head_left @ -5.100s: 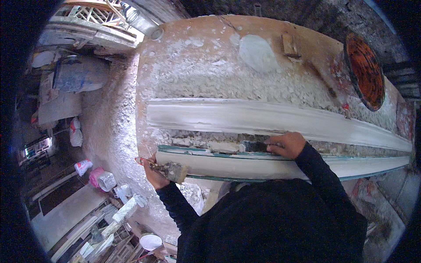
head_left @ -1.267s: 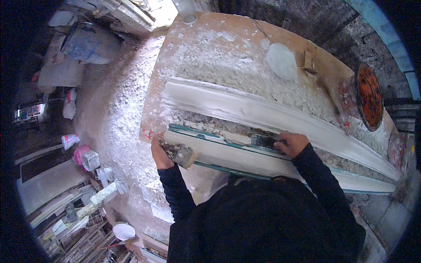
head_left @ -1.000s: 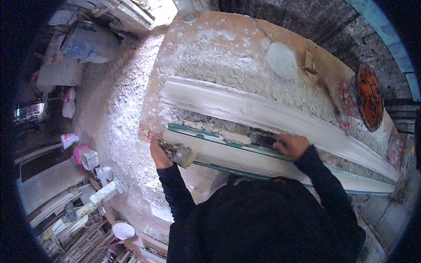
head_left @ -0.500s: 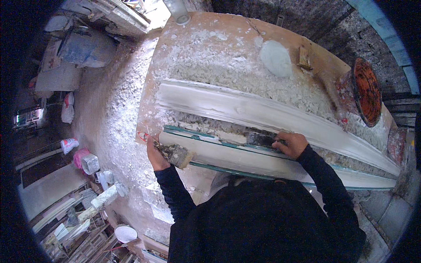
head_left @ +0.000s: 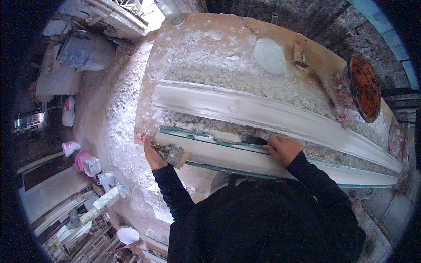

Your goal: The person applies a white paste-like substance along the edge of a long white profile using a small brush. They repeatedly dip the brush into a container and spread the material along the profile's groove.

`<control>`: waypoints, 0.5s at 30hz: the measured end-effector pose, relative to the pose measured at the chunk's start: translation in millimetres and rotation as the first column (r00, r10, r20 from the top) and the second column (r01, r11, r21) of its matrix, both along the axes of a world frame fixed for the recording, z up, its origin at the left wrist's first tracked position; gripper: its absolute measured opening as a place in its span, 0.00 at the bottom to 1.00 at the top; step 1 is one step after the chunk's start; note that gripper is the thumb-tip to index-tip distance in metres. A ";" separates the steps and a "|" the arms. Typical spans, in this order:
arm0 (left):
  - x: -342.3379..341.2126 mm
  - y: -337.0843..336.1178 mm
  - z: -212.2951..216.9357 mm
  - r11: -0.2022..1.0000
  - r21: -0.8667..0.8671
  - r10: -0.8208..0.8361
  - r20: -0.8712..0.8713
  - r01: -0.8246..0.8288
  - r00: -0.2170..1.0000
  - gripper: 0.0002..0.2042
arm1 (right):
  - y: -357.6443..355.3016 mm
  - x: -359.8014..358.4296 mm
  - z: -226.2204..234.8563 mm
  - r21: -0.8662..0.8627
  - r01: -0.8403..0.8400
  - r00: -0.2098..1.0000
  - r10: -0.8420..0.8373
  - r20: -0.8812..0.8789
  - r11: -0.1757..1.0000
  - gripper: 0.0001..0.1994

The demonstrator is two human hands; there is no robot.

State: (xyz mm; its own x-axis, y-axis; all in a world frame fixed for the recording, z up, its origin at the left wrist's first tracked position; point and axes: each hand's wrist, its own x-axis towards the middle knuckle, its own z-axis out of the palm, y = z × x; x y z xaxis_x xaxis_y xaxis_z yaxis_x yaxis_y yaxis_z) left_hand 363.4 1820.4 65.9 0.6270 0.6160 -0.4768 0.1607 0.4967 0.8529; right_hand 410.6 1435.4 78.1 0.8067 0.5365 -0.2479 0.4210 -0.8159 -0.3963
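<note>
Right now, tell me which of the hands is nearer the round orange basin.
The right hand: left of the basin and lower in view. The left hand is much farther left.

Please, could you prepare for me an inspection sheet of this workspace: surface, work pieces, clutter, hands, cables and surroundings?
Surface: table heavily marked with white residue.
Work pieces: long white moulding; nearer the person, green-edged moulding beside it, with a gap between.
Clutter: orange basin at right, wood block at far side, clear container at far left corner.
Hands: left hand holds brush; right hand holds dark tool over the gap, exact kind unclear.
Cables: nothing seen.
Surroundings: floor whitened; white bucket and wood pieces at lower left.
</note>
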 end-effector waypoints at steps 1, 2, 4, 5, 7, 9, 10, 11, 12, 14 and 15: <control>-0.8 2.0 -2.5 1.000 -0.004 -0.014 0.008 0.014 1.000 0.21 | 0.2 -1.6 0.8 0.004 0.029 1.000 -0.029 0.005 1.000 0.14; -2.7 6.8 -5.8 1.000 -0.018 -0.013 0.016 0.013 1.000 0.19 | -1.3 1.0 1.4 0.028 -0.001 0.999 0.002 -0.033 1.000 0.14; -7.1 16.0 -13.8 0.999 -0.046 -0.008 0.032 0.010 0.999 0.18 | -9.1 12.2 2.7 0.079 -0.061 0.992 0.069 -0.106 0.995 0.15; -7.4 16.8 -15.6 0.999 -0.048 -0.014 0.031 0.015 0.999 0.17 | -13.5 16.4 2.9 0.096 -0.071 0.989 0.083 -0.122 0.993 0.15; -7.8 19.3 -17.9 0.998 -0.053 -0.021 0.029 0.022 0.999 0.16 | -19.8 23.6 4.0 0.130 -0.094 0.982 0.114 -0.153 0.987 0.17; -8.8 19.2 -19.2 1.000 -0.020 -0.019 0.043 0.019 0.999 0.16 | -20.0 29.1 9.1 0.027 -0.090 0.974 0.094 -0.205 0.996 0.18; -9.3 18.7 -19.6 1.000 -0.003 -0.016 0.051 0.016 0.999 0.15 | -19.3 31.3 10.5 -0.025 -0.091 0.970 0.083 -0.230 0.996 0.18; -9.0 18.6 -19.6 1.000 -0.024 -0.012 0.045 0.013 0.999 0.16 | -18.1 31.8 10.3 -0.035 -0.104 0.966 0.093 -0.241 0.994 0.18; -7.8 18.1 -19.3 0.999 -0.045 -0.007 0.039 0.009 0.999 0.16 | -16.8 31.8 10.0 -0.044 -0.118 0.962 0.103 -0.252 0.992 0.17; -5.6 13.6 -14.5 0.998 -0.055 -0.003 0.032 0.004 0.999 0.18 | -15.7 30.8 6.9 -0.038 -0.124 0.959 0.110 -0.260 0.992 0.18; -3.6 7.7 -8.8 0.999 -0.049 -0.001 0.030 0.002 1.000 0.19 | -16.9 29.1 2.7 -0.027 -0.118 0.960 0.107 -0.260 0.993 0.18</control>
